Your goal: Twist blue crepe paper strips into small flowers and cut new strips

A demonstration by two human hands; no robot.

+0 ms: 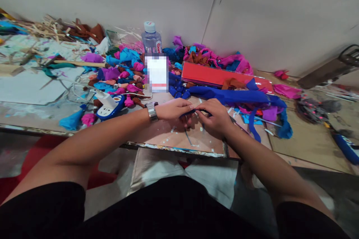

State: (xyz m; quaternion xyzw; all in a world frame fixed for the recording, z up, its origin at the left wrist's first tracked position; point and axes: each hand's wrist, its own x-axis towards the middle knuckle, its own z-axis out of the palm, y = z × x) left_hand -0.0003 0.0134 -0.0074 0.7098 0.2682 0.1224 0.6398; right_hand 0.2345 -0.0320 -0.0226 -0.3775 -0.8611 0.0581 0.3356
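My left hand (pixel 175 109), with a metal-banded watch on the wrist, pinches a small dark blue strip (pixel 206 113) just above the front of the table. My right hand (pixel 215 116) comes from the other side, its thumb and fingers closed on the same strip. The fingertips almost meet, and most of the strip is hidden by the fingers. A long blue crepe-like band (pixel 232 95) lies just beyond my right hand. Knotted blue pieces (pixel 177 89) are heaped behind my left hand.
A white-capped bottle (pixel 151 41) stands behind a blurred-out bright rectangle (pixel 157 74). Bunched coloured scraps (pixel 126 58) and a red packet (pixel 207 74) line the wall. A power strip (pixel 110 110) with a charger sits left, near green-handled pliers (pixel 56 69).
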